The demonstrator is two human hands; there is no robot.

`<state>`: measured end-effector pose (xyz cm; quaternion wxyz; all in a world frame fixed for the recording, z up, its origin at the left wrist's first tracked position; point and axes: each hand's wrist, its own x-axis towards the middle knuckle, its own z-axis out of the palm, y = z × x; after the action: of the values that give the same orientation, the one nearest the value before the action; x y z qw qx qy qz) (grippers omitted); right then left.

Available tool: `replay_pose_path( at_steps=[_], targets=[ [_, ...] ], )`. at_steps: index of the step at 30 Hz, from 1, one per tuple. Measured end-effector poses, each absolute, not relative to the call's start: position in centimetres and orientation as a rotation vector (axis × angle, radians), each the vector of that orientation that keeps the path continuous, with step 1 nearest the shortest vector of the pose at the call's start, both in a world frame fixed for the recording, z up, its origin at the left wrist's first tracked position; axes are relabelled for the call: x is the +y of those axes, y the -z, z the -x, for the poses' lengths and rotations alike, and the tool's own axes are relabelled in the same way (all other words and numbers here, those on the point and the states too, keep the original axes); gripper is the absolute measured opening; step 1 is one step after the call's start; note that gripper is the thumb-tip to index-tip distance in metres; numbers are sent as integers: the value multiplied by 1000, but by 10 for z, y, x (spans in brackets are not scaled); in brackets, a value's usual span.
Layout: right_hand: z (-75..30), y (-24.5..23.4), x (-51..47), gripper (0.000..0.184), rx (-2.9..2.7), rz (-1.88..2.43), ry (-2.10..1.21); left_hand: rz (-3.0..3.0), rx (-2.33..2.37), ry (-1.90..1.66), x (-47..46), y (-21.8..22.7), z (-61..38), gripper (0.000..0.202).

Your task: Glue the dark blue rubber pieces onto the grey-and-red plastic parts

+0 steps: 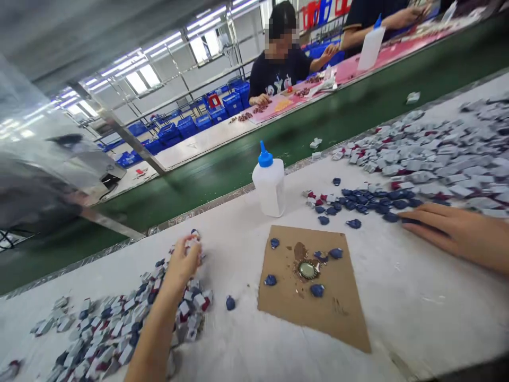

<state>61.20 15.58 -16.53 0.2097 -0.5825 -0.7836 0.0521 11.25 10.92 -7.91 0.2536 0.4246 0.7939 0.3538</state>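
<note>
My left hand (185, 260) is over the far end of a pile of small grey-and-white pieces (119, 323), mixed with blue and dark red ones. Its fingers curl in around what looks like a small white-and-blue piece, blurred and partly hidden. To the right, my right hand (449, 225) lies with fingers stretched out, the tips at the edge of a group of small dark blue pieces (363, 200). Between the hands, a brown cardboard sheet (326, 323) carries several blue pieces (317, 290) and a small round cap (308, 270) with shiny liquid in and around it.
A white squeeze bottle (269, 188) with a blue nozzle stands behind the cardboard. A wide heap of grey-white pieces (437, 154) covers the back right. Beyond the table edge runs a green conveyor belt (222, 183); across it a co-worker (280, 69) sits at a pink-covered bench.
</note>
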Motion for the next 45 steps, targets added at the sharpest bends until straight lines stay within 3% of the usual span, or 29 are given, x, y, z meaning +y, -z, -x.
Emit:
replay_pose_path(
  at_steps=[4,7,15,23,27,31,35,38,45],
  targets=[
    [-569,137,153,31,-2309,1512,-262,-854,1797,-1115,21,94,-158,44],
    [-521,119,137,30,-2177,1329,-560,-607,1509,-1261,-13,94,-183,52],
    [-441,100,109,44,-2045,1185,-1302,-515,1224,-1356,-25,87,-200,35],
    [-432,98,102,47,-1658,1273,-1676,-481,1188,-1223,-25,112,-229,34],
    [-425,92,90,48,-1657,1300,-1605,-591,1108,-1155,-11,114,-251,30],
    [-423,95,70,38,-1823,1253,-1402,-762,1239,-1273,-4,118,-272,27],
    [-426,102,53,34,-1762,1218,-1520,-1282,1399,-1521,-8,128,-281,16],
    [-428,106,47,32,-1792,1179,-1555,-1503,1378,-1589,-11,132,-283,20],
    [-420,114,41,17,-1742,1078,-1258,-817,1439,-1430,-4,123,-288,7]
  ],
)
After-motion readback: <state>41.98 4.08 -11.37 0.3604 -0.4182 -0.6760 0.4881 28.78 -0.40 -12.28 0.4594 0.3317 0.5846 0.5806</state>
